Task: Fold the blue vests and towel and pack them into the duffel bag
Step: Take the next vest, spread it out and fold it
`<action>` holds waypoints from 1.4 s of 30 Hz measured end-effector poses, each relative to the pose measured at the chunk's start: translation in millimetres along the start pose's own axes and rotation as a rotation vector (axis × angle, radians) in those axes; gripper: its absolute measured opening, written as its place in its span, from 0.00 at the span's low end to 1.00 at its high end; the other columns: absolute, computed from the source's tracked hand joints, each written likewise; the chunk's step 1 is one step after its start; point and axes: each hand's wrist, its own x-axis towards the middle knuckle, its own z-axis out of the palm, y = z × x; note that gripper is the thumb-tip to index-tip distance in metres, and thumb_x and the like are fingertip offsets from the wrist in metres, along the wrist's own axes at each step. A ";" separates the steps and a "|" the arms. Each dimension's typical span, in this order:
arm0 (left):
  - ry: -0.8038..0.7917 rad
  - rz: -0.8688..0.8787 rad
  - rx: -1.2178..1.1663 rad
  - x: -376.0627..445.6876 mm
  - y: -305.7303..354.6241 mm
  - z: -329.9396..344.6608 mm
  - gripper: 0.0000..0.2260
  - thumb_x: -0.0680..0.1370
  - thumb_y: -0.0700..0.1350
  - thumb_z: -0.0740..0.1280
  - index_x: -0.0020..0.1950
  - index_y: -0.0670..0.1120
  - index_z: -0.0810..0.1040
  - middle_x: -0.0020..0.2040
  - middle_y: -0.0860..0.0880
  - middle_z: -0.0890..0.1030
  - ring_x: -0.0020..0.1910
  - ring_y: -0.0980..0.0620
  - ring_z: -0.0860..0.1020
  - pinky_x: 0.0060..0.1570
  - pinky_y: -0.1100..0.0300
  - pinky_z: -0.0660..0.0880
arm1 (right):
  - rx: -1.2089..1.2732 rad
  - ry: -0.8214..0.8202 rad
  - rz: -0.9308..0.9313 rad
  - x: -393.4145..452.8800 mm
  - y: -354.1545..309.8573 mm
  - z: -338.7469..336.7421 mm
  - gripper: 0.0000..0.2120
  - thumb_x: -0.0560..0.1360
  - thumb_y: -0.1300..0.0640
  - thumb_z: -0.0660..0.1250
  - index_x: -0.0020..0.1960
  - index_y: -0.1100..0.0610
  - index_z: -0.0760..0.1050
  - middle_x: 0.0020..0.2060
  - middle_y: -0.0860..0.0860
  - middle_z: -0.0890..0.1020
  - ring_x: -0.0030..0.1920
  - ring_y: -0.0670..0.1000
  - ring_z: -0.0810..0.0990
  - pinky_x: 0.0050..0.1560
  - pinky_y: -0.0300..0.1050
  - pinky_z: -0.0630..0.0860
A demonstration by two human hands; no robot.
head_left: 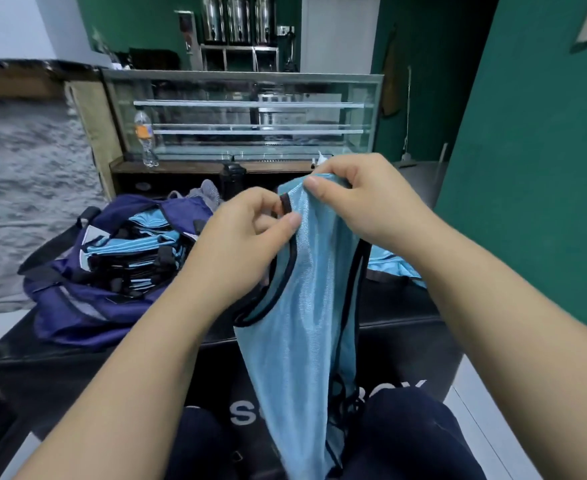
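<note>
A light blue mesh vest [306, 306] with black trim hangs lengthwise in front of me, down past my knees. My left hand [247, 233] pinches its black-edged shoulder strap near the top. My right hand [361, 199] grips the top of the vest just beside it. A navy duffel bag [77, 306] lies open on the left of the black surface, with several folded blue vests [136, 247] stacked inside. More blue fabric [392, 265] lies on the surface behind my right forearm. A grey cloth [209, 190] peeks out behind the bag.
The black box-like surface [399, 306] carries white lettering on its front. Behind it stands a glass display case [250, 116] with a water bottle [145, 140] and a black bottle [231, 181]. A green wall [527, 168] closes the right side.
</note>
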 end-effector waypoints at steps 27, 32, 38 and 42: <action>-0.318 0.648 0.698 0.7 -19.4 -58.4 0.30 0.74 0.70 0.54 0.47 0.45 0.81 0.38 0.55 0.77 0.39 0.56 0.73 0.39 0.63 0.69 | -0.086 0.168 0.036 20.0 14.4 -93.2 0.09 0.79 0.50 0.63 0.47 0.54 0.78 0.40 0.47 0.79 0.39 0.44 0.74 0.41 0.39 0.71; -0.032 0.387 0.331 9.8 -24.0 -47.9 0.15 0.72 0.45 0.71 0.47 0.66 0.75 0.47 0.59 0.75 0.42 0.65 0.73 0.44 0.74 0.66 | -0.076 0.186 0.032 54.7 13.6 -100.1 0.12 0.79 0.49 0.64 0.47 0.57 0.79 0.41 0.51 0.80 0.39 0.47 0.74 0.43 0.43 0.72; 0.097 -0.241 -0.102 57.3 -82.5 -29.5 0.13 0.76 0.37 0.69 0.56 0.45 0.70 0.37 0.46 0.76 0.30 0.55 0.75 0.30 0.65 0.70 | -0.115 0.069 0.143 116.5 58.2 -55.0 0.11 0.79 0.51 0.62 0.45 0.57 0.77 0.38 0.49 0.76 0.34 0.45 0.70 0.39 0.41 0.68; 0.188 -0.439 -0.121 82.0 -152.9 -16.8 0.14 0.71 0.47 0.73 0.43 0.49 0.66 0.33 0.48 0.74 0.33 0.50 0.70 0.37 0.54 0.65 | -0.107 0.013 0.255 158.8 113.7 -11.4 0.12 0.79 0.51 0.63 0.44 0.60 0.77 0.40 0.54 0.78 0.38 0.49 0.72 0.42 0.43 0.70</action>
